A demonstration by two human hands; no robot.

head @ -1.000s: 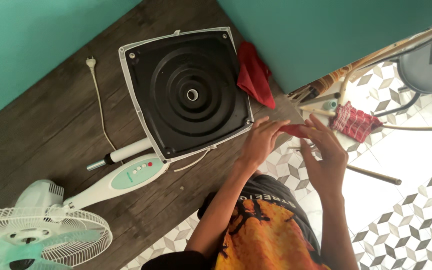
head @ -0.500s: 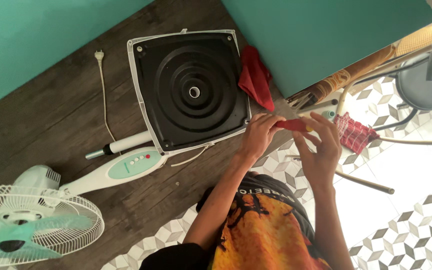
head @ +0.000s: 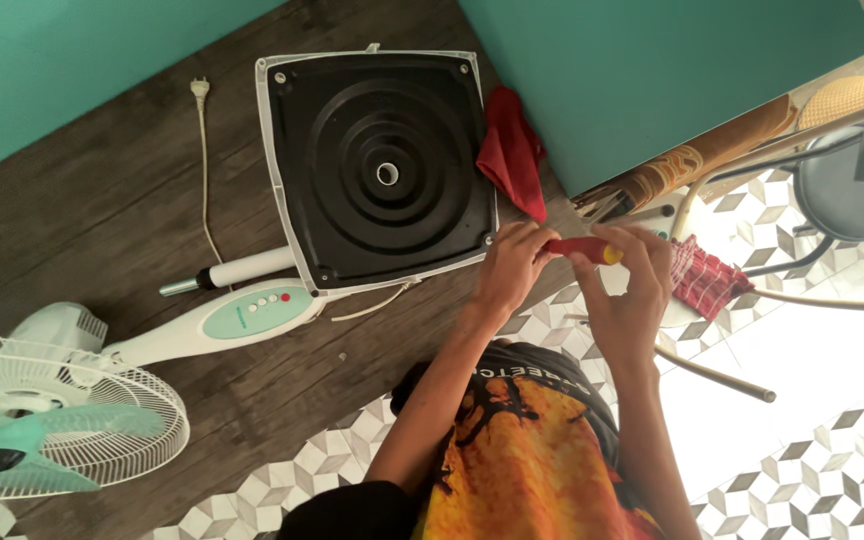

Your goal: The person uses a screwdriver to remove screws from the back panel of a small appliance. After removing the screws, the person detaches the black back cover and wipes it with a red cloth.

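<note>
The left hand (head: 509,268) and right hand (head: 630,283) were both closed around a red-handled screwdriver (head: 580,247) held level between them, just beside the lower right corner of the square black fan base (head: 382,170). Its handle showed between the fingers, but the shaft was hidden, so its tip could not be made out.

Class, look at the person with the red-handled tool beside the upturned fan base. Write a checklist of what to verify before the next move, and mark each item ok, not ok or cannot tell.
1. Red-handled tool gripped by both hands: ok, left hand and right hand are both on it.
2. Tool tip type: cannot tell, the tip is hidden.
3. Fan base lying underside up: ok.
4. Plug out of a socket: ok, it lies loose on the wooden floor.
5. Corner screws still in the base: cannot tell.
6. Red cloth clear of the base: not ok, it touches its edge.
</note>
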